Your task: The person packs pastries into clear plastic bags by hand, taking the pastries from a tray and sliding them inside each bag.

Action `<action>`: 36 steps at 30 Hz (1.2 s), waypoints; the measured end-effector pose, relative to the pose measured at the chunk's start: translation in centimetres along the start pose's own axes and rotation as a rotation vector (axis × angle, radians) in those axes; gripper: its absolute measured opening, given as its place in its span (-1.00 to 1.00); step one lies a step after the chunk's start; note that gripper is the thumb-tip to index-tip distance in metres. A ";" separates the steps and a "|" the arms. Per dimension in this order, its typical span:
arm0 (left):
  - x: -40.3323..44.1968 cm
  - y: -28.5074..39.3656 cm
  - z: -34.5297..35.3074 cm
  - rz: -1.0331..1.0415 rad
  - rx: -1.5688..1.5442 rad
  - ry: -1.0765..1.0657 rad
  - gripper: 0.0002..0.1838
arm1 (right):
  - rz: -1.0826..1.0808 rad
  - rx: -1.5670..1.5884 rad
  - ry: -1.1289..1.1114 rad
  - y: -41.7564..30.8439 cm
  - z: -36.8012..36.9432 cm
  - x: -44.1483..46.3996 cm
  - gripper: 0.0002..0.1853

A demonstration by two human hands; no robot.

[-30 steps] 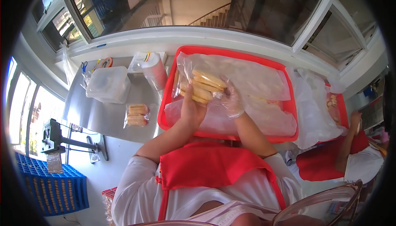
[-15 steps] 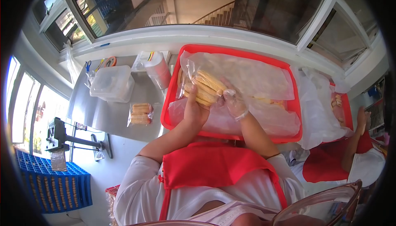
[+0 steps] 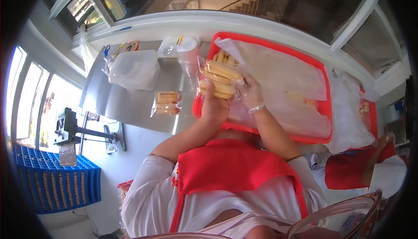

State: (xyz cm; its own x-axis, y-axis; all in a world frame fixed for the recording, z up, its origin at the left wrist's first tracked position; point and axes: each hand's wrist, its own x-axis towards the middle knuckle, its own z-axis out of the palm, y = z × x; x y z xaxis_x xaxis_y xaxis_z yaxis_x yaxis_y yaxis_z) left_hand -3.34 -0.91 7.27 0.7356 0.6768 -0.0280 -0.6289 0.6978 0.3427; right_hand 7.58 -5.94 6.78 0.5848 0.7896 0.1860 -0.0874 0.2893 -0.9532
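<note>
Bag of long biscuits [image 3: 221, 71], between left fingers [image 3: 210, 91] and gloved right fingers [image 3: 251, 83], both grasping it

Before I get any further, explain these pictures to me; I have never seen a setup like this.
There is no machine at work here, only a person's two hands. The pictures all come from one camera worn on that person's head, looking forward and down; that is why the forearms reach away from you.

The bare left hand supports a clear bag of long, finger-shaped baked pieces. The right hand, in a clear glove, has its fingers at the bag's right end.

Just beyond the hands is a red tray, with more pieces partly covered by pale sheets. To the left, a metal table carries another filled bag, a translucent tub and scissors.
</note>
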 end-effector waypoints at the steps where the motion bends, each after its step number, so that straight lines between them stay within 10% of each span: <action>1: -0.2 1.0 -0.5 0.015 0.000 0.016 -0.44 | -0.036 -0.108 -0.025 0.0 1.3 0.1 -0.59; 16: -4.1 14.8 -12.2 0.093 -0.021 0.316 -0.58 | 0.461 0.180 -0.114 7.0 17.6 1.2 -0.65; 24: -5.4 20.2 -11.3 0.013 -0.335 0.089 -0.19 | 0.203 -0.140 -0.178 6.3 18.2 1.6 -0.66; 28: -6.2 23.3 -14.2 -0.177 0.044 -0.183 -0.31 | 0.027 -0.317 -0.253 5.9 15.8 0.6 -0.68; 33: -7.1 20.7 -12.1 -0.205 0.517 0.090 -0.47 | 0.158 -0.238 -0.422 5.5 15.2 -1.3 -0.75; 36: -7.4 19.9 -11.7 -0.285 0.422 0.224 -0.43 | -0.210 -0.538 -0.448 6.5 14.4 -0.9 -0.74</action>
State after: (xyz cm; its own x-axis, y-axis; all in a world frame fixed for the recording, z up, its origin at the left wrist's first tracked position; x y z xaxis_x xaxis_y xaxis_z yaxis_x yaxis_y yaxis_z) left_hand -24.24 10.76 3.33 0.7613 0.5408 -0.3578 -0.2238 0.7370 0.6378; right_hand -5.15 3.06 3.84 0.1491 0.9256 0.3480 0.4660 0.2446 -0.8503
